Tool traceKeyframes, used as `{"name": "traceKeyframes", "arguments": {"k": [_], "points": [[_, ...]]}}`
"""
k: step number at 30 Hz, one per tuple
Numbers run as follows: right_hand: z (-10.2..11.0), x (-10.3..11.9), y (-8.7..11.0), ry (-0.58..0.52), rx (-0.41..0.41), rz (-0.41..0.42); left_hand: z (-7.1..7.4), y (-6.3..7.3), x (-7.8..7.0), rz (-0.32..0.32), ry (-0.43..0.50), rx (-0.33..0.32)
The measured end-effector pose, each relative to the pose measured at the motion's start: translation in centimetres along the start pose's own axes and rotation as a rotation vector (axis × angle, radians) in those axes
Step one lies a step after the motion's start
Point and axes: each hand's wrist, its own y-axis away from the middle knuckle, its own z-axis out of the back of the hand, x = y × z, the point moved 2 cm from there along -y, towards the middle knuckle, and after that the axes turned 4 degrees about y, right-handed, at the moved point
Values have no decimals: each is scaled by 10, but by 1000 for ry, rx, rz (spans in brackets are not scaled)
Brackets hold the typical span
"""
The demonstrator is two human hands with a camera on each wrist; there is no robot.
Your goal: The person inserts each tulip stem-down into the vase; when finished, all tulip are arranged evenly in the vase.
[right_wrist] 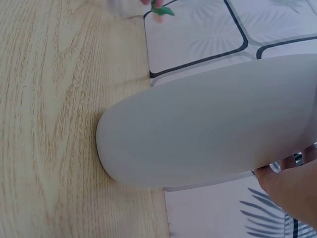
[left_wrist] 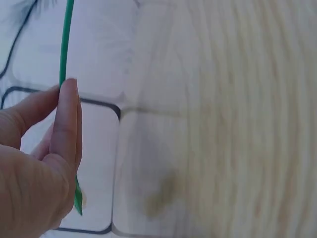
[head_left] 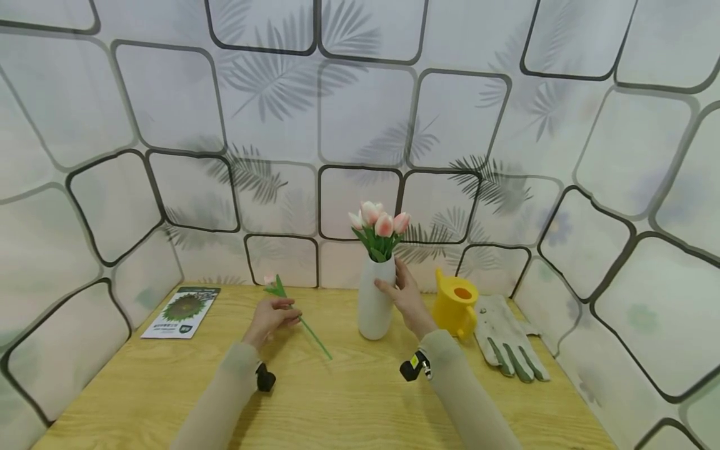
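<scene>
My left hand [head_left: 274, 320] pinches the green stem [left_wrist: 65, 44] of a single tulip [head_left: 277, 289] between thumb and fingers. Its pale pink bloom points toward the wall and the stem's end slants down to the right, over the table. My right hand [head_left: 406, 295] grips the upper part of a white vase [head_left: 371, 303] from its right side, thumb across the front. The vase [right_wrist: 198, 124] stands upright on the table. Several pink and white tulips [head_left: 381, 226] with green leaves fill its mouth.
To the right of the vase stands a yellow watering can [head_left: 453, 306]. Beside it lie grey-and-green gloves [head_left: 506, 337]. A seed packet [head_left: 181, 312] with a sunflower picture lies at the left of the wooden table [head_left: 337, 400]. Patterned cloth walls [head_left: 270, 200] enclose the back and sides.
</scene>
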Motion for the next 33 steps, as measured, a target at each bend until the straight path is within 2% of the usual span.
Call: {"name": "traceKeyframes", "arguments": {"k": [3,7,15,23,33], "points": [[1,-1,0,4,-3,-9,-6,3,-3,-20,75,-14],[1,0,0,1,8,1,-12,7,-11,-66,157,-76],[1,1,0,-4,16,8,-24,16,-31,-150,271,-134],[0,-2,1,-9,17,13,-29,27,-58,-250,262,-147],[1,-4,-1,5,13,9,-35,36,-95,-410,238,-140]]}}
